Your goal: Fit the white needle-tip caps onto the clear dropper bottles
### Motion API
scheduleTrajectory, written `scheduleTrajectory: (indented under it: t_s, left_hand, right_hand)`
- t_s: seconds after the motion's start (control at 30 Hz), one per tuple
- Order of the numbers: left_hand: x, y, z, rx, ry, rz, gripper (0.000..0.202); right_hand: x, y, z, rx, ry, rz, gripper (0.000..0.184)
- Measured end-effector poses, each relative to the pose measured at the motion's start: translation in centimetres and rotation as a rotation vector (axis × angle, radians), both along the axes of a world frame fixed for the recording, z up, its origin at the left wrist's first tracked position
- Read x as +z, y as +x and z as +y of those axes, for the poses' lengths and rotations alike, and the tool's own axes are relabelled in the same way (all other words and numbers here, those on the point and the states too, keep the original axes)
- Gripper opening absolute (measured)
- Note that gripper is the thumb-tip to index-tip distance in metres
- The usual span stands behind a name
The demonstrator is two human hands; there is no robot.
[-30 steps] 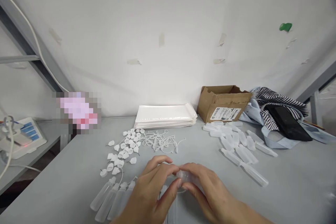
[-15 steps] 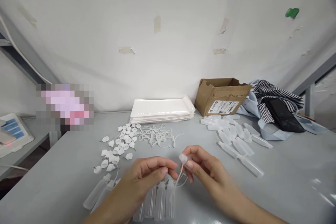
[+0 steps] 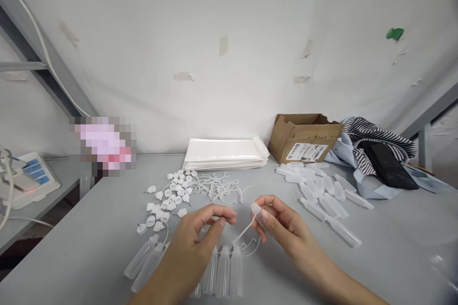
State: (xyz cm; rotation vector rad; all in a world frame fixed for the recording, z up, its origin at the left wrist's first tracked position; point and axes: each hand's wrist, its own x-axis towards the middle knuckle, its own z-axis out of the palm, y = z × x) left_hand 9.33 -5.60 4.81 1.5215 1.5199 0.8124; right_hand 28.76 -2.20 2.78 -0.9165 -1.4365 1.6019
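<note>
From my remote seat I watch the right fingers (image 3: 271,223) closed on a small clear bottle (image 3: 256,208), its top poking out past the thumb tip. A thin strap (image 3: 245,230) slants from it, down and left of those fingers. The left fingers (image 3: 218,210) curl loosely, slightly parted from their thumb, with nothing visible between. Bottles (image 3: 223,274) line the table (image 3: 89,233) on the near side of the left fingers; white caps (image 3: 171,204) lie beyond them, leftward. Spare bottles (image 3: 332,206) scatter right of the right fingers.
</note>
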Motion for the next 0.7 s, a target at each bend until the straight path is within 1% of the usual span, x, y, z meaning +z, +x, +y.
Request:
scheduleTrajectory:
  t_s: [0.07,0.13,0.2,0.27,0.33,0.37,0.53,0.7]
  left_hand:
    - [-0.5,0.2,-0.3,-0.039,0.153,0.051,0.023]
    - [-1.1,0.4,-0.6,-0.121,0.328,0.091,0.026]
    - [-1.9,0.6,-0.9,-0.213,0.436,0.131,0.042]
    - [-2.6,0.8,-1.1,-0.250,0.520,0.188,0.060]
    - [-3.3,1.0,-1.2,-0.226,0.582,0.238,0.071]
    - [-3.6,1.2,-1.2,-0.207,0.601,0.253,0.074]
    - [-4.2,1.7,-1.3,-0.201,0.671,0.333,0.071]
    - [-4.8,2.2,-1.6,-0.158,0.744,0.401,0.066]
  right_hand:
    - [-0.2,-0.1,0.1,0.030,-0.079,0.090,0.033]
    - [-0.4,-0.3,0.1,0.069,-0.200,0.198,0.033]
    - [-0.6,-0.5,0.0,0.093,-0.326,0.296,0.032]
    - [-0.8,-0.8,-0.2,0.116,-0.420,0.374,0.031]
    - [-1.1,-1.1,-0.4,0.142,-0.483,0.424,0.030]
    - [-1.2,-1.2,-0.5,0.157,-0.507,0.445,0.030]
    - [-2.2,-1.5,-0.6,0.258,-0.583,0.530,0.032]
    - [-2.7,-2.1,-0.9,0.357,-0.562,0.601,0.034]
